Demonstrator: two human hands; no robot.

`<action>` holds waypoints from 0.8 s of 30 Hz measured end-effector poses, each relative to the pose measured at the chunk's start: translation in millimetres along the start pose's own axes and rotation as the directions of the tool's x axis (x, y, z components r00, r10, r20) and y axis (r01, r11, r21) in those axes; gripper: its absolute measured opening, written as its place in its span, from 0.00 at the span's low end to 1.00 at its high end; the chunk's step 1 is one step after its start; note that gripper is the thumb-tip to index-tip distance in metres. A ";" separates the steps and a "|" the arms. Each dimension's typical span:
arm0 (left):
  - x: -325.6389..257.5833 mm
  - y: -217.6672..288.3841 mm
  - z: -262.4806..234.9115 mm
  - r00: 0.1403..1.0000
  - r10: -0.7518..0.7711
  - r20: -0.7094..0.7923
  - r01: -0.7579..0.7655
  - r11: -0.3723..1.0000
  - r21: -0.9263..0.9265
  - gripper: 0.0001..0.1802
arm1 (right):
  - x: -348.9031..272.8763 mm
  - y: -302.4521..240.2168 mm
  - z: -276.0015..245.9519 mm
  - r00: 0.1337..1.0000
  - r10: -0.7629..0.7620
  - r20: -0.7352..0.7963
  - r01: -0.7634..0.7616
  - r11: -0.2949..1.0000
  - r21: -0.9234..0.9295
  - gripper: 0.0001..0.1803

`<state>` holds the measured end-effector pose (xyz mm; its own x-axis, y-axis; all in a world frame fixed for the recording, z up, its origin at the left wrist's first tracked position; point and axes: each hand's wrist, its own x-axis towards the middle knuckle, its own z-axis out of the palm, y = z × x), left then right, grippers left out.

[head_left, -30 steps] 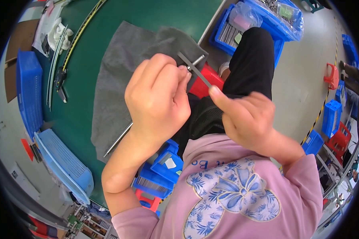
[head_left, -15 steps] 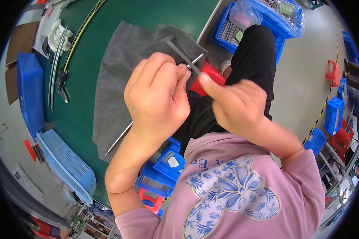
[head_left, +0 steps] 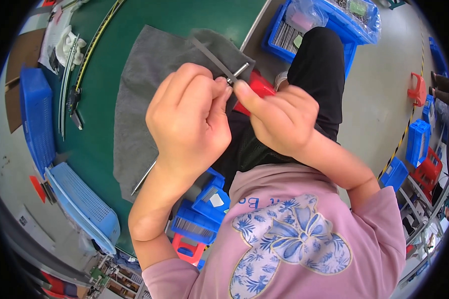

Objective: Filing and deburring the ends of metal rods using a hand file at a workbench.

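Observation:
My left hand point(head_left: 187, 114) is closed round a slim shiny metal rod point(head_left: 241, 69), whose far end sticks out past the fingertips. Below my left wrist a rod end point(head_left: 144, 178) shows against the cloth; whether it belongs to the same rod is hidden by the hand and forearm. My right hand point(head_left: 284, 117) is closed on the near end of a flat grey file point(head_left: 209, 56), thumb laid along it. The file lies crosswise against the rod, close to my left fingertips. Both hands are above the edge of a grey cloth point(head_left: 134, 99).
The cloth lies on a green table point(head_left: 97, 149). Along its left side are a yellow tape measure point(head_left: 96, 45), a caliper point(head_left: 74, 107), thin rods point(head_left: 65, 94) and a light-blue basket point(head_left: 82, 199). Blue bins point(head_left: 279, 42) with metal parts stand beyond my knee; a red stool point(head_left: 259, 84) is below.
The file has slid up and to the left across the rod. Both hands have shifted slightly left, and the rod has moved with them.

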<state>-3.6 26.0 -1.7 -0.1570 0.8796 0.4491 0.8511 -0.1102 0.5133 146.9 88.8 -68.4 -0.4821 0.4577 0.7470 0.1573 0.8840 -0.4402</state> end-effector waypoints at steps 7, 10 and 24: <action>-0.8 -1.0 -0.5 1.000 -0.024 -0.006 0.024 1.000 -0.008 0.12 | -25.1 2.0 -9.5 0.998 -0.017 0.068 0.019 0.999 -0.033 0.26; -0.6 -1.3 -1.0 1.000 -0.020 -0.007 0.020 1.000 -0.004 0.12 | -1.7 1.5 -1.3 0.997 -0.021 0.069 0.022 1.000 -0.019 0.27; -1.8 -2.6 -2.6 0.999 -0.039 -0.008 0.038 0.998 -0.041 0.12 | -50.2 -4.0 -43.5 0.999 0.038 0.034 -0.037 0.999 -0.024 0.26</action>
<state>-6.9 23.4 -2.0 -0.1938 0.8793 0.4351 0.8235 -0.0952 0.5593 207.9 66.4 -82.5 -0.5051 0.4876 0.7121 0.1958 0.8683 -0.4557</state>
